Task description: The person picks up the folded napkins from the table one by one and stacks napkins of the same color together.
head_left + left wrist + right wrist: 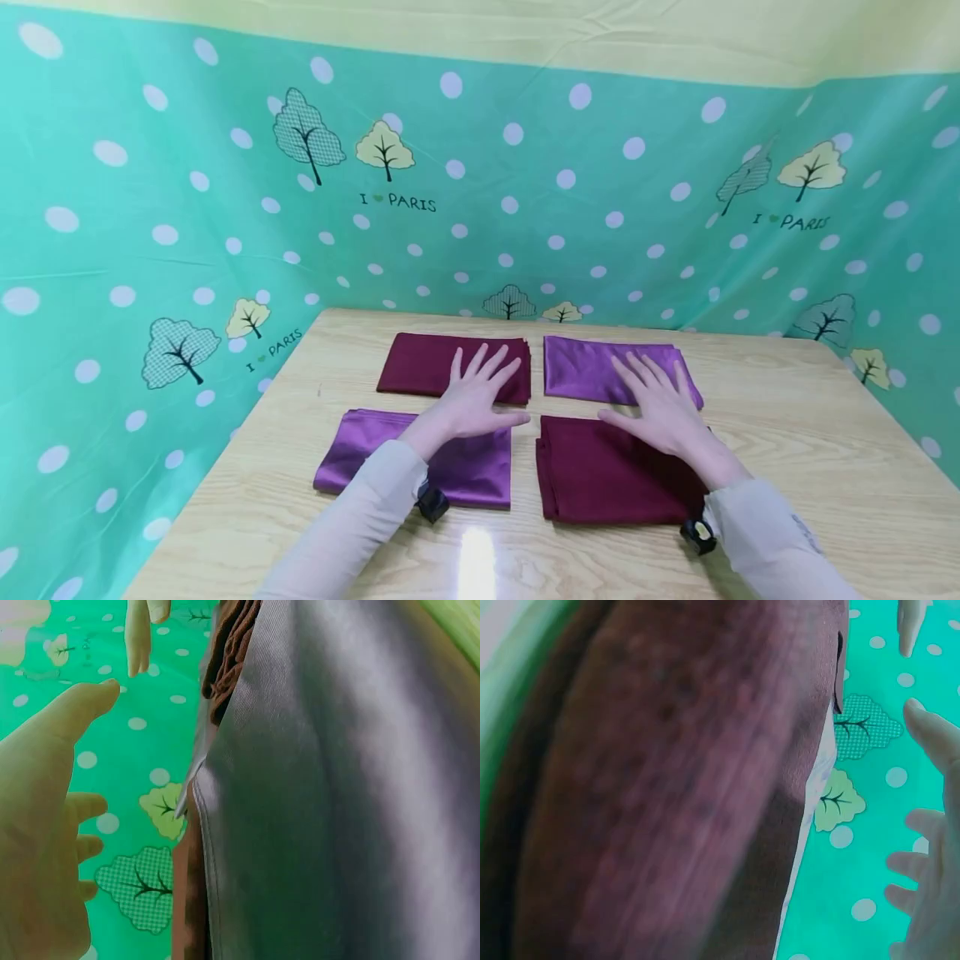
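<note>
Four-cornered folded cloths lie in two rows on the table. In the head view, a maroon cloth (420, 365) is at back left and a shiny purple cloth (573, 372) at back right. At front left lies another purple cloth (476, 479), with a second maroon cloth (607, 483) at front right. My left hand (472, 404), fingers spread, is over the left pair; my right hand (663, 412), also spread, is over the right pair. Neither holds anything. The wrist views show both hands apart from the nearby cloths.
The light wooden table (780, 400) carries the cloths. Behind it and along its sides hangs a green dotted curtain (510, 208) printed with trees. A bright light reflection lies on the table near its front.
</note>
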Action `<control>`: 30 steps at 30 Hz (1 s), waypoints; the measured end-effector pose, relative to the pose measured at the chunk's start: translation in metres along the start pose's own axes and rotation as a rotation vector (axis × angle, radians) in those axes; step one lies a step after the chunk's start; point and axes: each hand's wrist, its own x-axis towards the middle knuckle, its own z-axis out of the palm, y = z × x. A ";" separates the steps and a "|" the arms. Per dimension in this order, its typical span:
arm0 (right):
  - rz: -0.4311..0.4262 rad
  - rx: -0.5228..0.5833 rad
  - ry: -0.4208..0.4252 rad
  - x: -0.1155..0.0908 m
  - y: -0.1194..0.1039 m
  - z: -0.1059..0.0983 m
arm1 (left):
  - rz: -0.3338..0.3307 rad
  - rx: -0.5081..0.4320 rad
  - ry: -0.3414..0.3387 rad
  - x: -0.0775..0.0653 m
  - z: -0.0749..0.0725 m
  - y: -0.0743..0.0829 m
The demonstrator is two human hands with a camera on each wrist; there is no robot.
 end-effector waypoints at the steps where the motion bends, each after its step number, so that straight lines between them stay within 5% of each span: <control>1: -0.001 0.002 -0.002 -0.001 0.001 0.000 | 0.002 0.000 -0.001 0.000 0.000 0.001; 19: 0.025 0.047 -0.027 -0.026 0.027 -0.007 | 0.063 -0.001 0.024 0.005 0.013 0.022; 30: 0.038 0.053 -0.056 -0.039 0.041 -0.006 | 0.081 -0.018 -0.034 0.009 0.020 0.044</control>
